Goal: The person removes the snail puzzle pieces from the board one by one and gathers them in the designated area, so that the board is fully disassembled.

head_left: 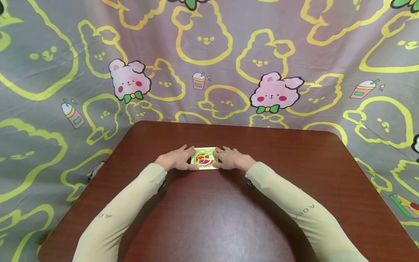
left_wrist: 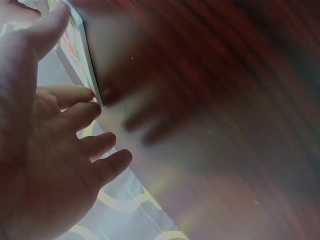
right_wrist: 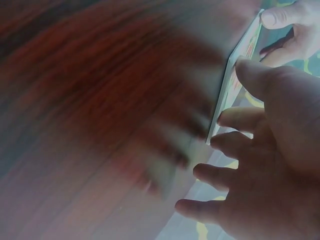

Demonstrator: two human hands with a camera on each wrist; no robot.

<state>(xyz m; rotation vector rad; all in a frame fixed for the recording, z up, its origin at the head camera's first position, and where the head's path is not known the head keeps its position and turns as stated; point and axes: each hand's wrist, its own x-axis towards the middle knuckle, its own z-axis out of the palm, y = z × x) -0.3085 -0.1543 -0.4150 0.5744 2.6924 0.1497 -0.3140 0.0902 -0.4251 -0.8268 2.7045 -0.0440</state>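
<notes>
A small, thin picture board lies on the brown table, with a white rim and a green, red and blue picture with a round swirl. At its left side is my left hand, thumb on the near corner and fingertips by the far corner. My right hand touches the opposite side in much the same way. In the left wrist view, the left hand's fingers look spread and loosely extended at the board's edge. Seen from the right wrist, the thumb rests at the rim, with the other fingers apart.
The glossy brown table has rounded far corners. Behind it and along the sides hangs a grey curtain printed with yellow outlines and pink rabbits. Light sleeves cover both forearms, and a dark band shows at each wrist.
</notes>
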